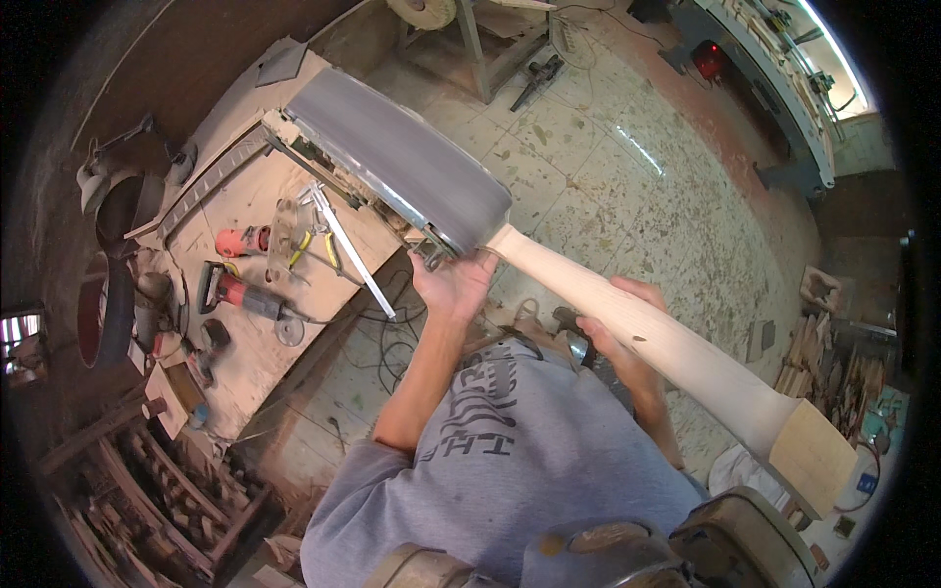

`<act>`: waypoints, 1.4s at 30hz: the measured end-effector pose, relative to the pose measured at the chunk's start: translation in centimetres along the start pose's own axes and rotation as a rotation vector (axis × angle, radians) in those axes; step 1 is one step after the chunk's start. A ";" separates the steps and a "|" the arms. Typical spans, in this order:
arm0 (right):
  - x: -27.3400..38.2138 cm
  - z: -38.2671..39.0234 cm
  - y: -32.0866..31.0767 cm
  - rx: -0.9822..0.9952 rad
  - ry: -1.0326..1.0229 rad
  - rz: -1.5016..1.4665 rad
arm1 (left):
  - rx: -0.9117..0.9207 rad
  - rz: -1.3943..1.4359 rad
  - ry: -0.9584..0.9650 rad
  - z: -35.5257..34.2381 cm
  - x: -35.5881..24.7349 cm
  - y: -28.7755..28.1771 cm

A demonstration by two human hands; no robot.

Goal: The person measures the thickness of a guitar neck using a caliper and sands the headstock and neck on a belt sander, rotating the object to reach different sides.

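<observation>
A long, pale wooden leg (pixel 618 314) slants from the belt sander's near end down to the lower right, where it flares into a square block. Its narrow end meets the rounded end of the grey sanding belt (pixel 402 147). My left hand (pixel 457 282) supports that narrow end from below, close beside the belt; its fingertips are partly hidden. Around the middle of the leg, my right hand (pixel 627 338) is closed, with the thumb on the near side and fingers over the far side. A small dark mark shows on the wood near this hand.
On the plywood bench (pixel 235 363) at left lie a caliper (pixel 348 245), yellow-handled pliers (pixel 302 247) and a red power tool (pixel 245 294). Cables (pixel 387 338) trail on the floor below. Wood scraps (pixel 823 363) stand at right; a long machine (pixel 755 88) stands far right.
</observation>
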State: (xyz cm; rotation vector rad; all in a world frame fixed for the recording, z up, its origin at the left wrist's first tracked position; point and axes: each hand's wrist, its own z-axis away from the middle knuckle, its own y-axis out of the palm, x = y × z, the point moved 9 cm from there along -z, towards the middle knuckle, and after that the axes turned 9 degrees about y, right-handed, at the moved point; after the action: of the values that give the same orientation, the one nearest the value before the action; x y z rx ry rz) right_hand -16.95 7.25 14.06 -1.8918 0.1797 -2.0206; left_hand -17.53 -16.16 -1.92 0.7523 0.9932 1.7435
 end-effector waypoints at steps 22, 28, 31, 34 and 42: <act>1.0 -1.8 1.0 0.042 -0.176 0.145 | -0.023 -0.015 0.112 -1.6 -1.0 -2.4; 1.0 -2.6 1.8 0.041 -0.250 0.225 | -0.053 -0.033 0.124 -2.3 -1.4 -3.0; 0.1 -2.3 1.3 0.054 -0.193 0.191 | -0.004 -0.047 0.155 -1.7 -1.0 -2.0; 1.3 -2.3 1.7 0.030 -0.252 0.208 | -0.013 -0.083 0.152 -1.7 -1.2 -2.7; 0.7 -3.1 1.9 0.026 -0.251 0.250 | -0.184 -0.087 0.229 -2.0 -1.3 -2.0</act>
State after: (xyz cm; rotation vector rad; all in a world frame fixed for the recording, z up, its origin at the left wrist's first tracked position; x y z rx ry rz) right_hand -19.65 4.73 13.82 -1.9764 0.3049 -1.6020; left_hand -17.82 -17.50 -4.71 0.3927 0.9844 1.8438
